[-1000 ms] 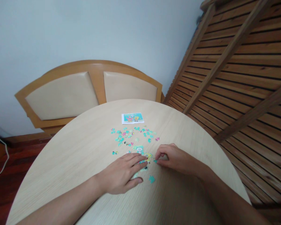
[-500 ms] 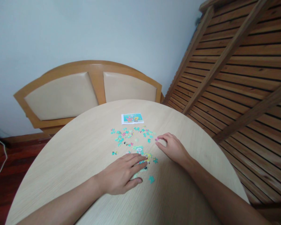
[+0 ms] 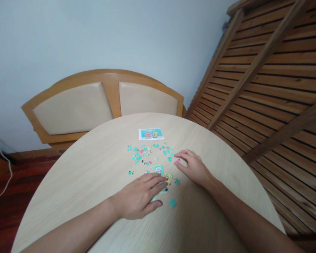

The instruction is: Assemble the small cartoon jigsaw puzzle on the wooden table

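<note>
Wall (image 3: 121, 35), one, pale blue-white, plain, filling the background.
Slatted wooden panel (image 3: 276, 102), one, brown, leaning at the right with diagonal battens.
Round table (image 3: 100, 165), one, light wood grain.
Seat back (image 3: 112, 95), one, wood-framed, arched, two cream padded sections, beyond the table.
Left hand (image 3: 140, 196), one, palm down, fingers extended and slack, laid over part of the joined puzzle section; grasping nothing.
Right hand (image 3: 196, 168), one, thumb and fingers curved and parted around a pink puzzle piece; whether they pinch it cannot be told.
Picture card (image 3: 151, 134), one, teal with pink and yellow cartoon figures, flat beyond the pieces.
Joined puzzle section (image 3: 158, 170), one, partly hidden under the left fingers; teal, white and yellow visible.
Loose pieces (image 3: 137, 158), many, mostly teal, scattered between card and section.
Teal piece (image 3: 172, 202), one, alone, nearer the viewer than the section.
Pink puzzle piece (image 3: 178, 160), one, beside the right thumb.
</note>
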Demonstrator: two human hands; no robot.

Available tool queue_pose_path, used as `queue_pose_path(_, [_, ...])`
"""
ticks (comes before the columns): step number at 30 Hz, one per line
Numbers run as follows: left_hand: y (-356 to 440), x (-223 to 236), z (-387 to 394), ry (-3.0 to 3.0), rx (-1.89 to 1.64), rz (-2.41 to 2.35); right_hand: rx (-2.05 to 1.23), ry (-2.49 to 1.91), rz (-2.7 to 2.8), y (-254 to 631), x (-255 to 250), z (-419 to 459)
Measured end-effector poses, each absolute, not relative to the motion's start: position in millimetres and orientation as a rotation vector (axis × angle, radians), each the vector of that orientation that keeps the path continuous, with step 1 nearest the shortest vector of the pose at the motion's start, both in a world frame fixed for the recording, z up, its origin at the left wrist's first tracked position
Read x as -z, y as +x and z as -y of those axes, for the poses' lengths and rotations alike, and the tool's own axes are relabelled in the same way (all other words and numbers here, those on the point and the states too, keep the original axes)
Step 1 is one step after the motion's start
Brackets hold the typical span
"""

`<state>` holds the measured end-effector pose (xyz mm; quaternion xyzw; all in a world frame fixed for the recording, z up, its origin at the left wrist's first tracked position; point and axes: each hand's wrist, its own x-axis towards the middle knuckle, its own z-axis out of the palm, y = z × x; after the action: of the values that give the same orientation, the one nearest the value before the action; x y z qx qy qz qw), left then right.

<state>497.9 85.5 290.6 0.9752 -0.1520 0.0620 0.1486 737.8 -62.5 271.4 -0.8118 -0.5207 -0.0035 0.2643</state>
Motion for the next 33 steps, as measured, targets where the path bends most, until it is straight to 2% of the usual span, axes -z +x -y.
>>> queue_pose_path(9, [497.5,-292.1,-82.8,2.782,-0.240,0.413,0.037,-2.086,1.689,735.8,-262.4,60.6])
queue_pose_path(17, [499.8,-285.3,-111.9,2.863,-0.560,-0.227,0.039,-2.100,1.673,738.1,-264.0,61.1])
queue_pose_path(33, [503.4,-278.2,-151.5,2.967,-0.564,-0.217,0.051,-2.107,1.657,738.2,-261.2,61.0])
